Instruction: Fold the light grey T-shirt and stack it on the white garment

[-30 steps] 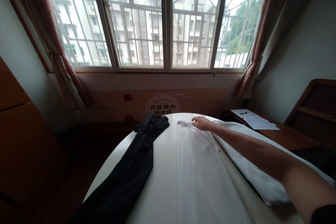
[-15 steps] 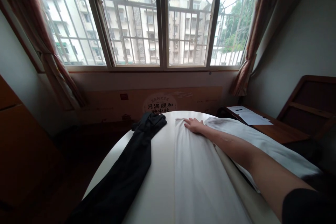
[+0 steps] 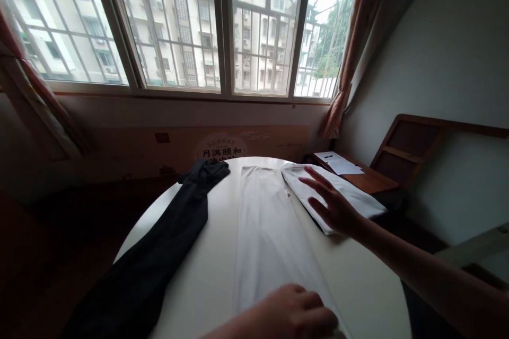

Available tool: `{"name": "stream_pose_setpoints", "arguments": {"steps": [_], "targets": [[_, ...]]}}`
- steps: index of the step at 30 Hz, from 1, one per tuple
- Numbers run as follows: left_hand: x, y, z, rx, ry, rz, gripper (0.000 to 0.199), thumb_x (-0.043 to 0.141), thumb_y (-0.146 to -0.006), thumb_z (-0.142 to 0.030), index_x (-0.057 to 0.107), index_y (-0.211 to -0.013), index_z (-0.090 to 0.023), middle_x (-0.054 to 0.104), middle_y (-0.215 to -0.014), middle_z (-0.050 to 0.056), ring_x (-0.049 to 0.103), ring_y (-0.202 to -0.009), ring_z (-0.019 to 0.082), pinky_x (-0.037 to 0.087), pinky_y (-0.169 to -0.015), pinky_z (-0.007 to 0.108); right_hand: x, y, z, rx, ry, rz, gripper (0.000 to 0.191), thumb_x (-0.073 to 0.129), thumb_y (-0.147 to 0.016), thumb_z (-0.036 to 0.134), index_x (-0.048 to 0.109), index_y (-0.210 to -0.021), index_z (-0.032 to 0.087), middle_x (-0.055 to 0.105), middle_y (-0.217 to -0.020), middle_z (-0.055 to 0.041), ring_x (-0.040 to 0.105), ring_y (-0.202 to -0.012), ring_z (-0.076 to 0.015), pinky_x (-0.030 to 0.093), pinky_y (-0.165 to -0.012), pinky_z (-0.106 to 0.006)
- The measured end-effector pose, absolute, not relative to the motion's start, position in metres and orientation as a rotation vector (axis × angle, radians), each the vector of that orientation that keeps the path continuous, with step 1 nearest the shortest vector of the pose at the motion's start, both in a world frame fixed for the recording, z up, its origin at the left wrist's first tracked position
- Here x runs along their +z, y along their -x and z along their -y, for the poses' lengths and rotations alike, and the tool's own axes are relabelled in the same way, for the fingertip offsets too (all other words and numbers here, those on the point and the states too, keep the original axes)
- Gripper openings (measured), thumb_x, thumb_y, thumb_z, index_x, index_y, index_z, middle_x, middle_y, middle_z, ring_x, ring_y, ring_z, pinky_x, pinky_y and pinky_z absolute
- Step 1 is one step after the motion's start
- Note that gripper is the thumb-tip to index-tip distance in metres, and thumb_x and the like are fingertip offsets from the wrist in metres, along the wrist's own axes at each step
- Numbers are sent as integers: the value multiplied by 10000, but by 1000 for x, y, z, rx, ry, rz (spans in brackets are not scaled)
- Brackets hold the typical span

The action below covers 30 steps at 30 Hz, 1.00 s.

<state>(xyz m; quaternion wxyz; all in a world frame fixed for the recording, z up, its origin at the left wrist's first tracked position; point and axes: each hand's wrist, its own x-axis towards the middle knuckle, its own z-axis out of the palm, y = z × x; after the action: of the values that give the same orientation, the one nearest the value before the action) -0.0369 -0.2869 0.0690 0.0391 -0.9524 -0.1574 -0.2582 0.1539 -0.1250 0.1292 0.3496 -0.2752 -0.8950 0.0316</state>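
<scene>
White cloth [image 3: 266, 228] lies along the round bench [image 3: 358, 275], its near part at the curled left hand [image 3: 296, 310], whose grip I cannot tell, with the right hand [image 3: 331, 202] spread wide over folded white fabric [image 3: 358, 198] alongside.

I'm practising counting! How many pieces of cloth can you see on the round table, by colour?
Black: 1, the long black cloth
White: 2, the long white cloth and the folded white cloth
Total: 3
</scene>
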Motion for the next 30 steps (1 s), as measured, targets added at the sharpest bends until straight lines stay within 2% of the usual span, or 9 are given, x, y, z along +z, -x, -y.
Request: {"name": "stream_pose_setpoints", "arguments": {"steps": [2,4,7,10,16,20,24,27,30], "targets": [[93,45,287,-845,2700,584,283,523,-995,-324,593,-746,-208,589,-653,-12,493,-543,137,318,-485,309,114,-194,172,153,706,2306,474,438,-1054,410,475,-1513,300,319,-1655,-83,342,-1516,-285,388,-1197,-502],[120,57,287,-775,2618,854,316,469,-994,-274,597,-714,-204,618,-672,9,530,-556,144,350,-511,299,93,-225,214,184,731,2343,447,486,-1039,403,529,-1471,301,299,-1664,-83,332,-1521,-294,419,-1182,-481],[153,82,290,-410,2668,1499,234,509,-971,-252,725,-894,-207,733,-881,53,690,-774,196,495,-685,298,58,-252,267,157,749,2455,515,584,-986,460,555,-1469,282,236,-1689,-95,285,-1537,-341,428,-1174,-500],[167,104,309,-38,2534,2052,263,585,-919,-290,771,-1067,-178,769,-1060,128,720,-1006,318,541,-889,416,33,-264,304,134,774,2572,637,648,-939,511,513,-1516,275,323,-1651,-128,299,-1525,-376,373,-1185,-592],[128,112,396,-397,2508,2259,471,652,-878,-379,679,-1323,-227,683,-1342,107,644,-1236,290,486,-1093,407,14,-275,333,281,815,2707,672,699,-907,476,495,-1525,309,403,-1614,-101,347,-1506,-364,307,-1212,-620],[79,101,444,-428,2474,2281,594,744,-793,-328,647,-1377,-280,604,-1456,124,581,-1329,331,484,-1115,479,6,-278,339,303,802,2682,536,665,-944,411,572,-1464,317,487,-1561,-94,411,-1474,-344,335,-1211,-582],[51,95,459,-585,2403,2101,392,640,-849,-174,756,-1203,-295,694,-1324,115,661,-1215,309,549,-1035,495,0,-279,344,196,762,2664,504,683,-927,395,609,-1419,312,471,-1572,-92,418,-1469,-349,375,-1183,-587],[46,94,463,-737,2322,1973,304,570,-880,-136,805,-1009,-280,744,-1197,111,735,-1034,276,616,-900,435,-5,-279,345,87,710,2605,426,696,-905,311,665,-1328,283,426,-1603,-95,394,-1483,-343,439,-1146,-533],[44,91,477,-965,2268,1894,276,550,-911,-170,789,-1002,-272,739,-1199,105,758,-914,217,630,-792,311,-12,-276,348,4,616,2507,225,624,-937,215,728,-1131,260,510,-1543,-85,444,-1451,-306,503,-1079,-465]]}}
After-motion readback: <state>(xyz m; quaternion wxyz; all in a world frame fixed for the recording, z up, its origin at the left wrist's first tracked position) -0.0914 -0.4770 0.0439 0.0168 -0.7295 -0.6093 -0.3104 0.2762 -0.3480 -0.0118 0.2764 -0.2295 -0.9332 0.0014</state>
